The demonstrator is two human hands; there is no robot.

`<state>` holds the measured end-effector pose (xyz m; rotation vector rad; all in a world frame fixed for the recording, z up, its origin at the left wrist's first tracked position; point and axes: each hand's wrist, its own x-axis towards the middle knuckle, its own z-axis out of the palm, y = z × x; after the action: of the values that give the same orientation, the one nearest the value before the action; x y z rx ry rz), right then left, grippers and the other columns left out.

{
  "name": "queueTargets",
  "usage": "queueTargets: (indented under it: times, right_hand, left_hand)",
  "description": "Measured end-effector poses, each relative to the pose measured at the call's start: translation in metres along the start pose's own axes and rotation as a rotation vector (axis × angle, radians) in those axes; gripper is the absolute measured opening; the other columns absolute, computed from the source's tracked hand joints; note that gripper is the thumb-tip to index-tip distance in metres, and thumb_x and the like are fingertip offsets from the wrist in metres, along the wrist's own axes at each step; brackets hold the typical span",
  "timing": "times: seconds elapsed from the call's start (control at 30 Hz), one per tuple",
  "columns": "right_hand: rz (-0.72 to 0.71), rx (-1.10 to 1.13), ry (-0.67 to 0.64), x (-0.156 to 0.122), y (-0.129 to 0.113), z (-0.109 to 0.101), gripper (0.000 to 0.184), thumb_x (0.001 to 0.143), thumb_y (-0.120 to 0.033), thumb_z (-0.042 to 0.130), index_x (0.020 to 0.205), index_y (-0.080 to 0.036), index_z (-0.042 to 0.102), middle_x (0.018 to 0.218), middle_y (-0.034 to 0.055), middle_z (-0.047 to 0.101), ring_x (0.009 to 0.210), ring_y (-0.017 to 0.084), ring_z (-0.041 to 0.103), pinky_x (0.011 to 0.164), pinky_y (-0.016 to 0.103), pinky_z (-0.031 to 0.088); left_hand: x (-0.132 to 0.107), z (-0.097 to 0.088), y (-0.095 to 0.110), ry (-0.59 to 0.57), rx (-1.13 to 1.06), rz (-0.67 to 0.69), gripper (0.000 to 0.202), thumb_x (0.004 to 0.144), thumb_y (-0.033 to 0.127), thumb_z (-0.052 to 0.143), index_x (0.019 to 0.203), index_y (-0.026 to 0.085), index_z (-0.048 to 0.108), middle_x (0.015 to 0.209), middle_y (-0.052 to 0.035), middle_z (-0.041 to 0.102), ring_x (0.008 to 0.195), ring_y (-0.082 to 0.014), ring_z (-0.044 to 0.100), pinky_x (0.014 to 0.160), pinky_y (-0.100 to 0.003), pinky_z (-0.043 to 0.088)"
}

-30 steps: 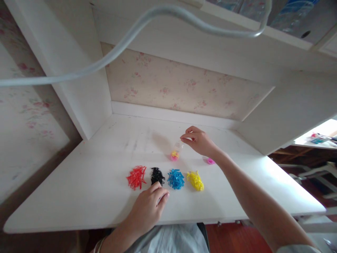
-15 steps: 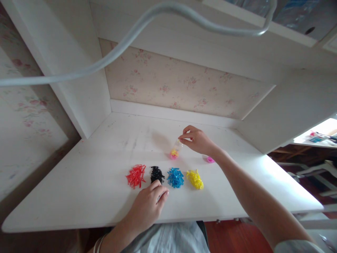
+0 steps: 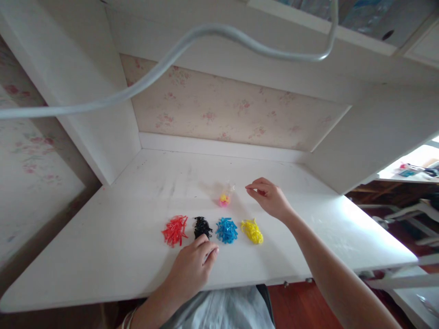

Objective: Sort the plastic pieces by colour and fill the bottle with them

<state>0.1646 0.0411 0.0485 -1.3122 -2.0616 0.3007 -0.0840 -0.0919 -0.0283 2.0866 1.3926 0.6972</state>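
Note:
My left hand (image 3: pixel 196 261) rests on the desk with curled fingers, its knuckles at the near edge of a pile of black rubber bands (image 3: pixel 202 227). Nothing shows in it. To the right, my right hand (image 3: pixel 267 196) hovers above the desk, thumb and forefinger pinched together, with nothing visible at the tips. Just left of those fingertips stands a small clear container (image 3: pixel 226 194) with a pink bottom and some yellow bands inside. Piles of red bands (image 3: pixel 174 230), blue bands (image 3: pixel 227 230) and yellow bands (image 3: pixel 253 231) form a row with the black ones.
The white desk (image 3: pixel 113 228) has a floral back panel (image 3: pixel 212 112) and side walls. A pale cable (image 3: pixel 212 29) crosses the upper view in front of an overhead shelf. At the far right is another surface with small items (image 3: pixel 411 170).
My right hand has moved from above the clear container to its right. The pink round piece on the desk is now hidden behind it. My left hand stays put; the view shifted slightly.

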Motion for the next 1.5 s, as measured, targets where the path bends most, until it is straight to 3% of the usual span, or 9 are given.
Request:
queueTargets:
  times: [0.27, 0.43, 0.67, 0.87, 1.13, 1.5]
  right_hand:
    - [0.182, 0.111, -0.041, -0.064, 0.070, 0.024, 0.023, 0.083, -0.037, 0.055, 0.083, -0.022, 0.072, 0.086, 0.0057, 0.064, 0.078, 0.017, 0.059, 0.068, 0.029, 0.046]
    - [0.224, 0.167, -0.023, -0.085, 0.090, 0.032, 0.022, 0.081, -0.030, 0.052, 0.089, -0.021, 0.071, 0.091, 0.0062, 0.064, 0.083, 0.018, 0.058, 0.075, 0.033, 0.046]
    - [0.180, 0.172, -0.089, -0.091, 0.092, 0.034, 0.028, 0.081, -0.024, 0.049, 0.097, -0.023, 0.072, 0.099, 0.0065, 0.057, 0.083, 0.016, 0.056, 0.072, 0.029, 0.046]
    - [0.157, 0.124, -0.129, -0.091, 0.091, 0.034, 0.026, 0.081, -0.025, 0.053, 0.097, -0.027, 0.073, 0.102, 0.0053, 0.056, 0.081, 0.015, 0.056, 0.072, 0.028, 0.047]
    - [0.145, 0.103, -0.120, -0.092, 0.087, 0.034, 0.020, 0.081, -0.031, 0.056, 0.087, -0.025, 0.073, 0.100, 0.0054, 0.058, 0.075, 0.014, 0.056, 0.066, 0.027, 0.047]
    - [0.113, 0.097, -0.034, -0.089, 0.086, 0.031, 0.021, 0.086, -0.029, 0.047, 0.085, -0.020, 0.066, 0.095, 0.0068, 0.060, 0.083, 0.016, 0.056, 0.074, 0.030, 0.045]
  left_hand:
    - [0.016, 0.012, 0.021, 0.004, 0.209, 0.072, 0.023, 0.093, 0.026, 0.040, 0.089, 0.024, 0.063, 0.087, -0.0016, 0.061, 0.073, -0.0136, 0.062, 0.064, -0.024, 0.043]
    - [0.045, 0.018, 0.042, -0.024, 0.323, 0.099, 0.025, 0.092, 0.029, 0.041, 0.088, 0.023, 0.064, 0.086, -0.0030, 0.060, 0.071, -0.0141, 0.061, 0.062, -0.024, 0.045]
    - [0.085, 0.029, 0.054, -0.064, 0.470, 0.136, 0.023, 0.090, 0.024, 0.043, 0.085, 0.019, 0.066, 0.088, -0.0058, 0.059, 0.076, -0.0170, 0.060, 0.066, -0.029, 0.046]
    - [0.104, 0.035, 0.052, -0.078, 0.526, 0.158, 0.022, 0.086, 0.020, 0.047, 0.081, 0.017, 0.069, 0.086, -0.0091, 0.061, 0.087, -0.0212, 0.059, 0.079, -0.035, 0.045]
    - [0.110, 0.038, 0.050, -0.102, 0.528, 0.215, 0.024, 0.085, 0.015, 0.046, 0.080, 0.018, 0.069, 0.084, -0.0074, 0.061, 0.085, -0.0206, 0.059, 0.079, -0.035, 0.045]
    - [0.116, 0.035, 0.047, -0.045, 0.458, 0.203, 0.022, 0.091, 0.015, 0.041, 0.090, 0.017, 0.063, 0.092, -0.0065, 0.058, 0.083, -0.0182, 0.058, 0.077, -0.031, 0.045]
